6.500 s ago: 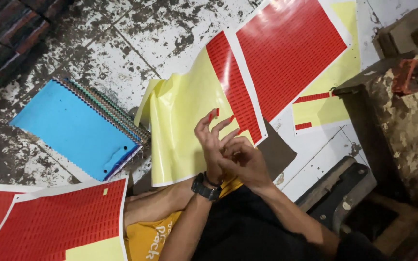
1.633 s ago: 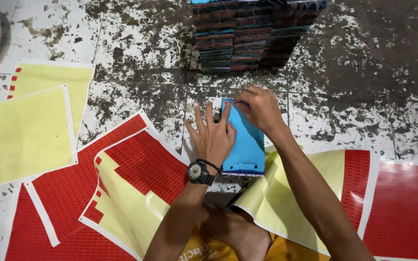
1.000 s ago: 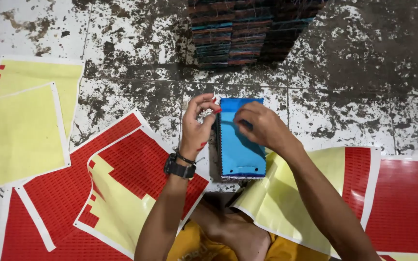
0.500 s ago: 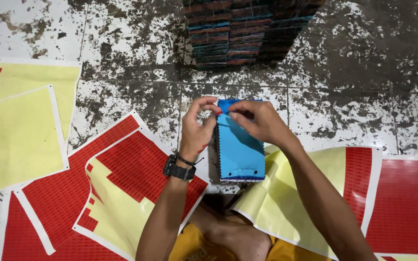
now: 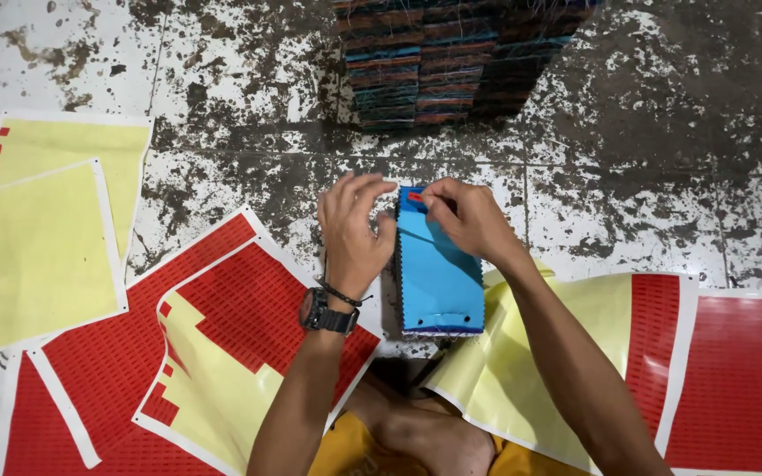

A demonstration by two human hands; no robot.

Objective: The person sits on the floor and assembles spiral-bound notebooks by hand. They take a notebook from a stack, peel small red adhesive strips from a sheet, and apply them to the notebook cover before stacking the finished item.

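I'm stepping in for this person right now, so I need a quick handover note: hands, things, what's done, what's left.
Left hand: open, fingers at the left edge of the blue notebook, steadying it.
Right hand: fingertips pressing a small red sticker onto the notebook's top corner.
Notebook lies on the floor, in front of the stack of notebooks.
Red sticker sheets, partly peeled to yellow backing, lie on both sides.
Done: sticker placed at the corner.
Left: likely press it flat.

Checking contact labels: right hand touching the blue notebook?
Touching. The head view shows the right hand with fingertips pressed on the top edge of the blue notebook, at a small red sticker, no gap visible.
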